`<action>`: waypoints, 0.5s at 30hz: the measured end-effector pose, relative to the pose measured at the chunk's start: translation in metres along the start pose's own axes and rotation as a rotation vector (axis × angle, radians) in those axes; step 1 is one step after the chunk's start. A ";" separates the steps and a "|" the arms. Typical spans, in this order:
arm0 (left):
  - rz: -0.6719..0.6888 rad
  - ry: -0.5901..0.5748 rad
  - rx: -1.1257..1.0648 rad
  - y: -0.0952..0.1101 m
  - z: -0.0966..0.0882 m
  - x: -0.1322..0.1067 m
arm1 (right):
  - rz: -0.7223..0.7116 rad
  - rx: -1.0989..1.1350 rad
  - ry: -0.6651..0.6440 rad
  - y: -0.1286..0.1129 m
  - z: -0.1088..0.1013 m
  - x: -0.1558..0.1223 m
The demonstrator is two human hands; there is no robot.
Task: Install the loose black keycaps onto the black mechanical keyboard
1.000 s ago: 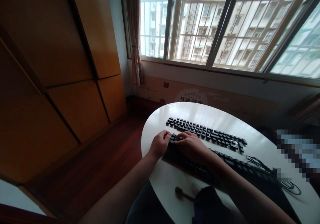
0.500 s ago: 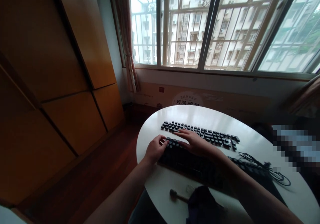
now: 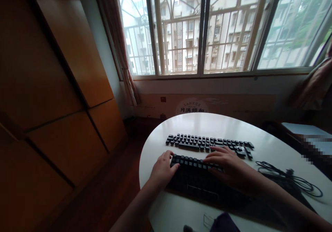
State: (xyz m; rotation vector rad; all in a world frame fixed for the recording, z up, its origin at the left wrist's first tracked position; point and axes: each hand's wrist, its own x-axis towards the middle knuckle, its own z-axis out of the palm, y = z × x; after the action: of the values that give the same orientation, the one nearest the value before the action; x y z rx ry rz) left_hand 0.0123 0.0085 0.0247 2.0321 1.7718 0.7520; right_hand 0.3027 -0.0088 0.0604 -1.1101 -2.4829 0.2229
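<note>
Nearest, a dark cloth lies at the table edge. Behind it sits the keyboard, near the table's middle. The left hand braces its left end, fingers curled together; whether they clamp it cannot be told. The right hand lies flat, fingers spread, tips at the loose keycaps laid in 2 rows just beyond. Judged step: working between keyboard and keycaps. Picking 1 cap calls for a fine fingertip pinch; neighbouring caps crowd it. A cable coils to the right; a window stands behind.
</note>
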 end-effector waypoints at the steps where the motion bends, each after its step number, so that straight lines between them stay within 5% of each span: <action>1: 0.014 -0.010 0.027 0.003 -0.005 0.005 | 0.007 0.012 0.011 0.005 0.002 -0.006; 4: 0.078 -0.014 0.088 0.018 -0.026 0.032 | 0.014 0.049 0.116 0.024 0.006 -0.016; 8: 0.151 0.055 0.174 0.036 -0.047 0.096 | 0.037 0.065 0.309 0.041 0.010 -0.020; 12: 0.123 0.053 0.226 0.035 -0.042 0.165 | 0.016 0.023 0.410 0.043 0.019 -0.027; 15: 0.104 0.075 0.251 0.021 -0.026 0.192 | -0.008 -0.008 0.401 0.041 0.022 -0.032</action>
State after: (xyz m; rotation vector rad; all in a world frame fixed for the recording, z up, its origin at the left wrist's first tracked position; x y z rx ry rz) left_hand 0.0293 0.1917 0.0894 2.3006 1.8972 0.6717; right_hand 0.3396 -0.0048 0.0181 -1.0309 -2.1322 -0.0132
